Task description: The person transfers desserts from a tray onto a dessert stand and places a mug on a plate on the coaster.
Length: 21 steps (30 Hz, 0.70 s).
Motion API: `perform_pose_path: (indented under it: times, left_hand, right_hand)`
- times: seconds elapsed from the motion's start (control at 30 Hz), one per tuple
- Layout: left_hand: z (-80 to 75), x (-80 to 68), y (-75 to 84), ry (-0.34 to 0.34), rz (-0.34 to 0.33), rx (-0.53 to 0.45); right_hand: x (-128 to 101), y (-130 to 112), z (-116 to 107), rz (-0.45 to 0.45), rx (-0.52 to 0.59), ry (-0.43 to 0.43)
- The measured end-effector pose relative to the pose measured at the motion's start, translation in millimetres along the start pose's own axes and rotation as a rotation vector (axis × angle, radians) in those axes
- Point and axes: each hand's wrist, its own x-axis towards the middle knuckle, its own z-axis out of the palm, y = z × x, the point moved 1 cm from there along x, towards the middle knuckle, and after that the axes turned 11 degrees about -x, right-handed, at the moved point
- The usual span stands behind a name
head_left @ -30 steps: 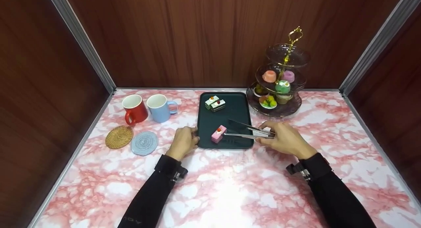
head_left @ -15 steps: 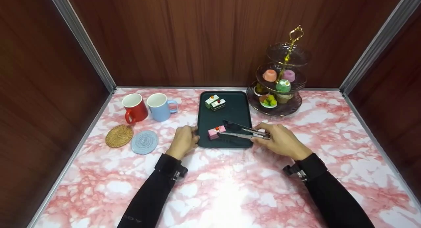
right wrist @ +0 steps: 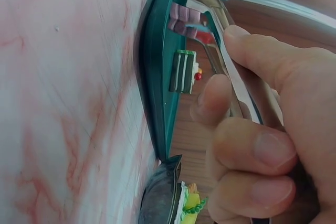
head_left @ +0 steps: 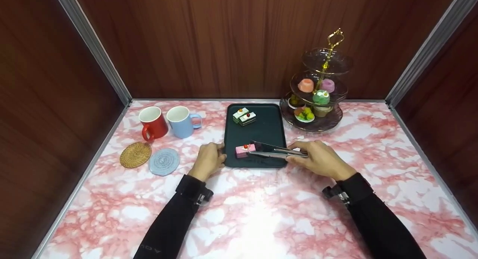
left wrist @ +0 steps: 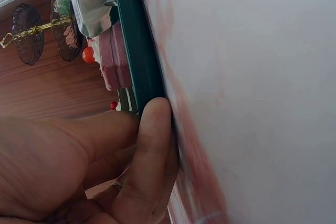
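A dark green tray lies on the table. At its left edge my left hand pinches the rim between thumb and fingers, seen close up in the left wrist view on the tray wall. My right hand grips metal tongs that reach over the tray's right side. Their tips meet the right end of a pink cake slice topped with a red ball; whether they squeeze it I cannot tell. Two green-and-white layered cake slices sit side by side at the tray's far left.
Right of the tray rises a three-tier stand carrying several small desserts. To the left are a red mug, a blue mug, a woven tan coaster and a grey-blue coaster. Wooden panels enclose the table.
The tongs have shifted slightly left and their arms have come closer together. The pink cake slice has turned and slid a little left on the tray. My left hand stays put.
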Motion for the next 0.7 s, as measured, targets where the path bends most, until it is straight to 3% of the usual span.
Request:
perform_pose_path:
  times: [0.4, 0.7]
  left_hand:
    - [-0.6, -0.4, 0.5, 0.014, 0.045, 0.012]
    - [0.1, -0.3, -0.3, 0.01, 0.011, -0.023]
  right_hand:
    - [-4.3, 2.3, -3.9, 0.054, 0.012, -0.005]
    - [-3.9, 2.5, -2.6, 0.006, 0.007, 0.025]
